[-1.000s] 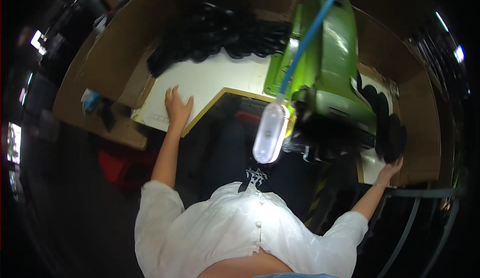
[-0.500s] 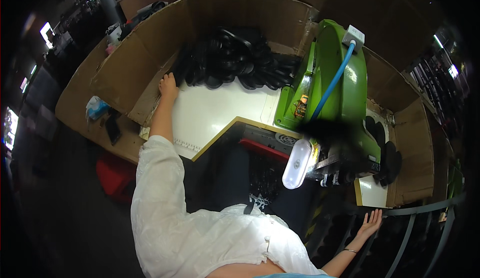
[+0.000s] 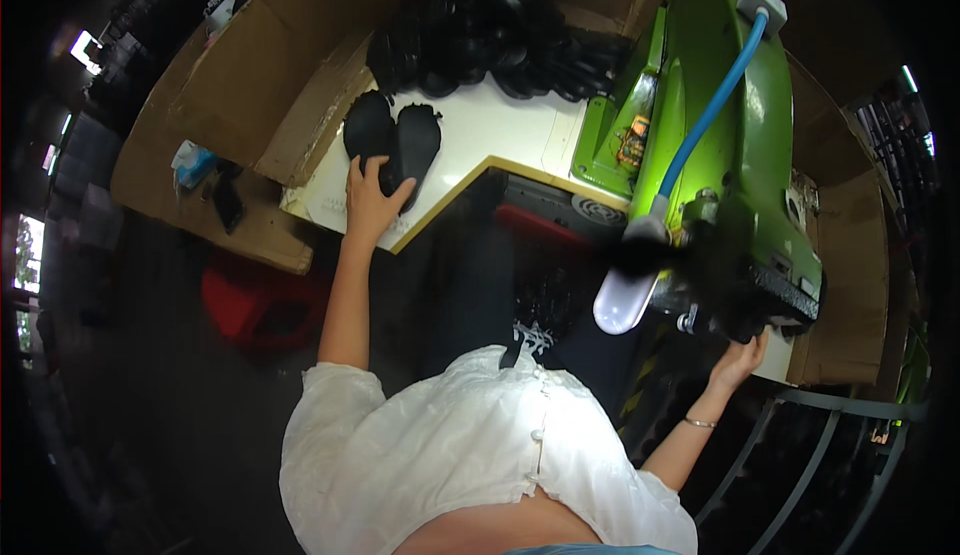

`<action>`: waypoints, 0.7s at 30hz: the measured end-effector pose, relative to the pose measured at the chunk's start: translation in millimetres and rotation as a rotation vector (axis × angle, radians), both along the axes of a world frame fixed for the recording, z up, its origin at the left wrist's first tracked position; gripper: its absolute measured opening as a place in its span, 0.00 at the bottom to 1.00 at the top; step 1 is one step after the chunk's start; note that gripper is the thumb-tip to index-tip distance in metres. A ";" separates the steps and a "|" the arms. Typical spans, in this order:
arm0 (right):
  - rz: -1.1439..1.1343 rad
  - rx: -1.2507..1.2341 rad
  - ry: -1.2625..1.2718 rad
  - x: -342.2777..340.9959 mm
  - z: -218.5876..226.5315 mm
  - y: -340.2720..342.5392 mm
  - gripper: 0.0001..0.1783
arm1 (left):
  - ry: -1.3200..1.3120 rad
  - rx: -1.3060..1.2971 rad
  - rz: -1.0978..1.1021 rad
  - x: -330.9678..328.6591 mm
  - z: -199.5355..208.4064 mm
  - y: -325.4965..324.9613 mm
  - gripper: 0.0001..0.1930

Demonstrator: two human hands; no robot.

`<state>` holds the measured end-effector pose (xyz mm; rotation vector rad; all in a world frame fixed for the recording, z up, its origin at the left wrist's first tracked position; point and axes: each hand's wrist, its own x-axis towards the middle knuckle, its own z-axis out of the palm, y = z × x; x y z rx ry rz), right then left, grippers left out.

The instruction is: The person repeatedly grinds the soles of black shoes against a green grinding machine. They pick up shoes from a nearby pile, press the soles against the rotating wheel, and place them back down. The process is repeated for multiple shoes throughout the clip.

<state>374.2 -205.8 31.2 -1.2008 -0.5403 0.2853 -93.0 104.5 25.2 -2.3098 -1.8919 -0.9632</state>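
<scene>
Two black shoe soles (image 3: pixel 418 140) lie side by side on the white tabletop (image 3: pixel 470 133), their rounded ends pointing away from me. My left hand (image 3: pixel 372 195) is closed over their near ends, with fingers on the left sole and the thumb against the right one. Behind them, a heap of black soles (image 3: pixel 470 40) fills the back of the table. My right hand (image 3: pixel 740 360) is beneath the front end of the green machine (image 3: pixel 690 105), fingers curled. The machine covers its fingertips, so what they grip, if anything, is hidden.
Cardboard walls (image 3: pixel 320 35) surround the table. A white lamp (image 3: pixel 626 300) and a blue cable (image 3: pixel 712 105) are on the machine. A phone (image 3: pixel 228 202) and a tissue pack (image 3: pixel 192 165) lie on a ledge at left, above a red stool (image 3: pixel 255 300). Grey metal rails (image 3: pixel 800 465) stand at lower right.
My left hand has come back from the heap toward the near edge, with two soles now under it. My right hand has risen from beside the rail to the machine, its fingers curling.
</scene>
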 end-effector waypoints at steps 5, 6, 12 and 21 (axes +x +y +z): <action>0.023 -0.065 -0.141 -34.1 -21.6 31.5 0.12 | -0.020 0.049 -0.037 -8.1 -10.0 11.8 0.19; 0.079 -0.092 -0.187 -43.2 -20.0 32.3 0.13 | -0.017 0.061 -0.040 -6.2 -5.6 11.1 0.18; 0.292 -0.308 -0.175 -74.5 -36.6 12.6 0.15 | -0.153 0.324 -0.127 38.3 23.5 -8.6 0.11; 0.854 -0.523 -0.150 -158.1 -56.0 16.3 0.23 | -1.085 -0.977 -0.811 152.4 39.9 -182.0 0.19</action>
